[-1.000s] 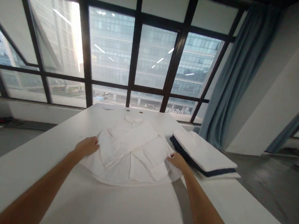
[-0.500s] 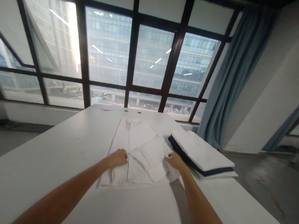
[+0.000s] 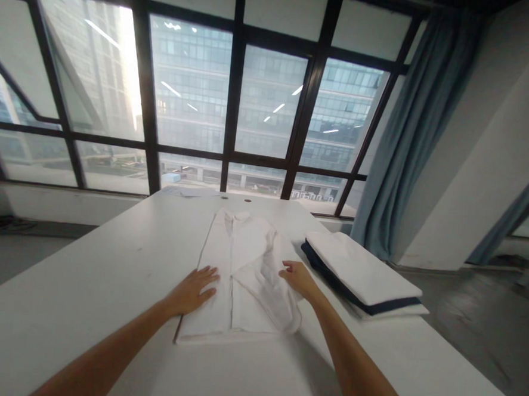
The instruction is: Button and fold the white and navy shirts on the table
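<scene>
I take the white shirt [image 3: 241,280] as my landmark: it lies partly folded on the white table [image 3: 107,284], collar toward the window [image 3: 185,97], its left edge already turned in to a straight line. My left hand [image 3: 195,289] rests flat on that turned-in left side, near the hem end — fingers spread, palm down on the cloth, gripping nothing. My right hand [image 3: 296,277] is at the shirt's right edge, about level with the left one; its fingers are closed on a lifted fold of fabric, so the right side of the shirt stands up off the table in a loose, curving flap. I cannot tell exactly how many fingers have hold of it, since the cloth hides their tips.

Just to the right of the shirt, close to but apart from my right hand, sits a stack of folded garments [image 3: 362,273] — white on top, a dark navy layer beneath, another pale layer at the bottom. Beyond the shirt's collar, at the table's far edge, lies a flat pale sheet [image 3: 188,190]. To the right of the stack a blue curtain [image 3: 412,129] hangs beside the window.
</scene>
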`<state>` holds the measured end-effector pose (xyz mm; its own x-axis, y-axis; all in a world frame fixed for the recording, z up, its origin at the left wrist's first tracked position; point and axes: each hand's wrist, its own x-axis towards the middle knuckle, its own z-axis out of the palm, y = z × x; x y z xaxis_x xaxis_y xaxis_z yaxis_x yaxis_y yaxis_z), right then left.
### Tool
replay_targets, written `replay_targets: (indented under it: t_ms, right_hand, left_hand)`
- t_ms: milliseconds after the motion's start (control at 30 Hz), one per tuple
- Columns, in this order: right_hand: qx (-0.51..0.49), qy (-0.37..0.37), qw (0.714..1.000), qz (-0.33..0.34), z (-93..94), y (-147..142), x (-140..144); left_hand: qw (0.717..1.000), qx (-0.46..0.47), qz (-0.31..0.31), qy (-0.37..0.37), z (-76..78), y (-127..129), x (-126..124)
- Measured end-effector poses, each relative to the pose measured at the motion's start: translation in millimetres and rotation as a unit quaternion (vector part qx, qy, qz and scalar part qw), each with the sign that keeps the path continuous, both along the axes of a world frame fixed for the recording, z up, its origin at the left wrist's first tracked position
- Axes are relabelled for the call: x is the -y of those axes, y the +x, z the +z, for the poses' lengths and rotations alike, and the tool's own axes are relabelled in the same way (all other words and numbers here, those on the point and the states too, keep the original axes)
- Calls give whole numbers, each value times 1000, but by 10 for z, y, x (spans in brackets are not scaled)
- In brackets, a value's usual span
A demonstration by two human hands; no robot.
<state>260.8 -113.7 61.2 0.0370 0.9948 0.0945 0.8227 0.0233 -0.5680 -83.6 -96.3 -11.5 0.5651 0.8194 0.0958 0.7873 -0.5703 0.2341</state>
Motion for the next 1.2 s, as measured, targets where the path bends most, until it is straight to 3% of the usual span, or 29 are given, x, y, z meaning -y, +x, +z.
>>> replay_targets:
  t_ms: [167, 267, 367, 533, 733, 900, 1067, 1200]
  right_hand:
    - [41, 16, 995, 89, 92, -766, 36]
    - [68, -2, 990, 122, -16, -1095, 48]
    - [113, -28, 985, 126, -172, -1237, 45]
    - [156, -41, 976, 145, -272, -1241, 73]
    - [136, -55, 965, 218, -119, -1208, 166]
    - [169, 69, 967, 179, -198, -929, 82]
    - [220, 0, 941, 257, -405, -740, 142]
    - [198, 12, 927, 319, -264, -708, 242]
  left_hand:
    - [1000, 19, -1, 22, 14, 17, 17]
    - [998, 39, -8, 42, -7, 0, 11]
    - [998, 43, -10, 43, -6, -5, 16]
    - [998, 45, -9, 35, 9, 11, 32]
    - [998, 43, -14, 40, 35, 53, 83]
    - [998, -1, -57, 35, 118, 110, 188]
    - [995, -36, -91, 17, 239, 118, 314]
    - [993, 16, -114, -11, 372, 119, 247]
